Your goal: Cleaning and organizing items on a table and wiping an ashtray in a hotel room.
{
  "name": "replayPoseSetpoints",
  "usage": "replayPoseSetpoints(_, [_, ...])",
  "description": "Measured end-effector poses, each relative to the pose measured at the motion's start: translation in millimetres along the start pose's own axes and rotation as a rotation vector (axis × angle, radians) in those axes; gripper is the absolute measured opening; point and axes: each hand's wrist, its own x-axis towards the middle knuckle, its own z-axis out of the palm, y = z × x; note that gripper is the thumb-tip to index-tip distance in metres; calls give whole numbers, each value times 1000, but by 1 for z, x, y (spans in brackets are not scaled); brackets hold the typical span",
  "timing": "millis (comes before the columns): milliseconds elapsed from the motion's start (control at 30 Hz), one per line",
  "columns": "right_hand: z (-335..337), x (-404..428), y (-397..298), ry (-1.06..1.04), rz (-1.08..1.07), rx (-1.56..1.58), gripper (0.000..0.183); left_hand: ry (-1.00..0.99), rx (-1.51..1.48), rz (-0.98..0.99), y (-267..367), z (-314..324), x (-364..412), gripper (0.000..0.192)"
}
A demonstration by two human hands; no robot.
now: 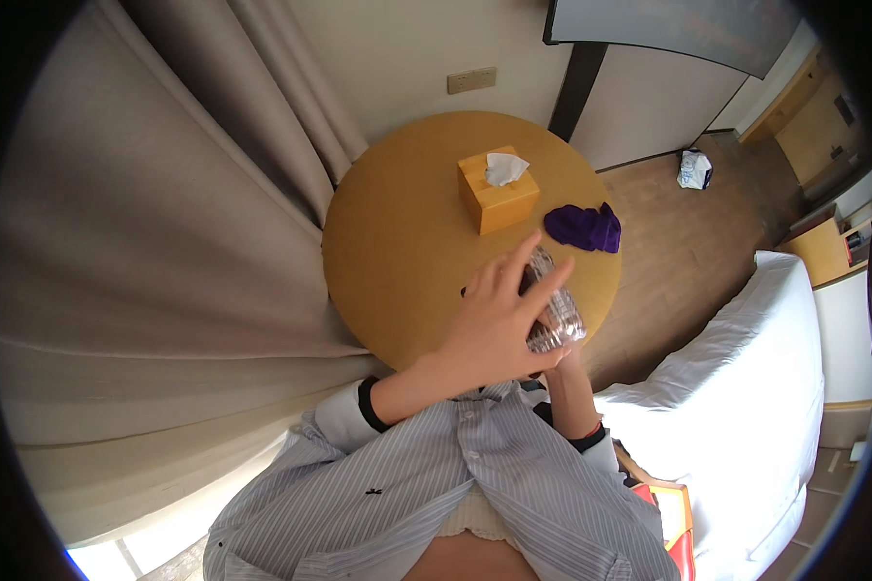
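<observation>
Both hands are raised over the near side of a round wooden table [385, 240]. A clear, ridged plastic or glass container [563, 312] with something dark at its side is between them. My left hand [494, 312] lies over the container, its fingers spread along it and its thumb at the lower end. Mostly hidden behind it, my right hand [558, 359] reaches the container from below; its fingers are largely covered. Beyond the hands, a wooden tissue box [498, 200] with a white tissue stands on the table. A crumpled purple cloth [585, 227] lies to its right.
A beige curtain [152, 240] hangs at the left, against the table's edge. To the right is a bed with white bedding [727, 378]. A white bag [695, 170] sits on the wooden floor. A wall socket [471, 80] and a large screen [668, 29] are behind the table.
</observation>
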Motion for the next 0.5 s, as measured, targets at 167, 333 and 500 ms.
replayPoseSetpoints(167, [0, 2, 10, -92, 29, 182, 40, -12, 8, 138, 1, -1, 2, 83])
replayPoseSetpoints(333, [9, -3, 5, -113, 42, 211, 41, -63, -188, 136, -27, -21, 7, 72])
replayPoseSetpoints(500, [5, 3, 1, -148, 236, 415, 43, -91, -472, -107, -39, -25, 0, 63])
